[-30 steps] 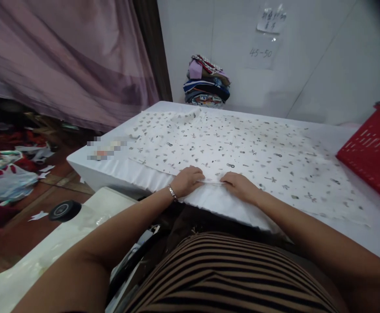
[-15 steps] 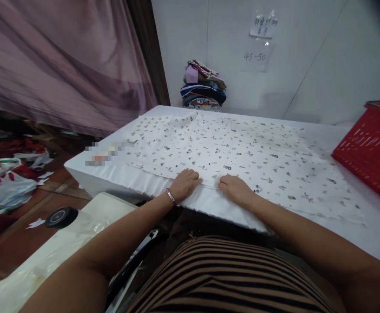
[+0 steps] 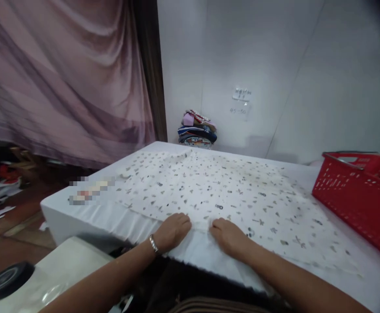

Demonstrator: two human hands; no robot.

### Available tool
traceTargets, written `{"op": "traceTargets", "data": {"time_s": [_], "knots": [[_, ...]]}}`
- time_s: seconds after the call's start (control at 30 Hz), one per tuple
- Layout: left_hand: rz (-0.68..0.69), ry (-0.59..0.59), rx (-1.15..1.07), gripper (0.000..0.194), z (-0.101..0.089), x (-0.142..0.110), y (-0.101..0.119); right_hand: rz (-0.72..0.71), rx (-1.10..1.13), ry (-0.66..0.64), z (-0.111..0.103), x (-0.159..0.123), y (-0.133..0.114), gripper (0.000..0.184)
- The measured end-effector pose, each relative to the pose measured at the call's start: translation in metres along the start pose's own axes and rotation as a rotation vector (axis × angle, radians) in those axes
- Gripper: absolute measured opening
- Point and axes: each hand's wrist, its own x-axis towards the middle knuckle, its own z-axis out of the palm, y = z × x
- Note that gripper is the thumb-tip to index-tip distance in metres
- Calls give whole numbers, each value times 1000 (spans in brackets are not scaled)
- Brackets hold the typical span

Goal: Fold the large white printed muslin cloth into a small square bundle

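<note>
A white garment with small dark prints (image 3: 229,191) lies spread flat over a white-covered table (image 3: 79,217). My left hand (image 3: 173,230), with a bracelet on the wrist, rests at the garment's near edge with its fingers curled onto the cloth. My right hand (image 3: 227,234) sits just beside it on the same edge, fingers bent and pinching the fabric. The two hands are a few centimetres apart, with a small ridge of cloth between them.
A red plastic basket (image 3: 359,195) stands on the table's right side. A stack of folded clothes (image 3: 196,130) sits at the far end against the wall. A purple curtain (image 3: 62,78) hangs at left. A white surface with a black round object (image 3: 5,280) lies lower left.
The view has tilted upward, so the table and hands sit lower in the picture. Both hands stay on the garment's near edge, close together, with fingers curled more onto the cloth.
</note>
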Motion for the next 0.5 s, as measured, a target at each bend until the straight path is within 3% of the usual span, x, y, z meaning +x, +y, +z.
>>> {"op": "traceTargets", "data": {"time_s": [0.17, 0.37, 0.5], "knots": [[3, 12, -21, 11, -1, 1, -3, -277, -221, 75, -2, -4, 2, 20], [-35, -38, 1, 18, 3, 3, -3, -239, -246, 94, -4, -1, 4, 19], [-47, 9, -2, 19, 0, 4, -4, -206, -270, 83, -2, -5, 4, 17]]}}
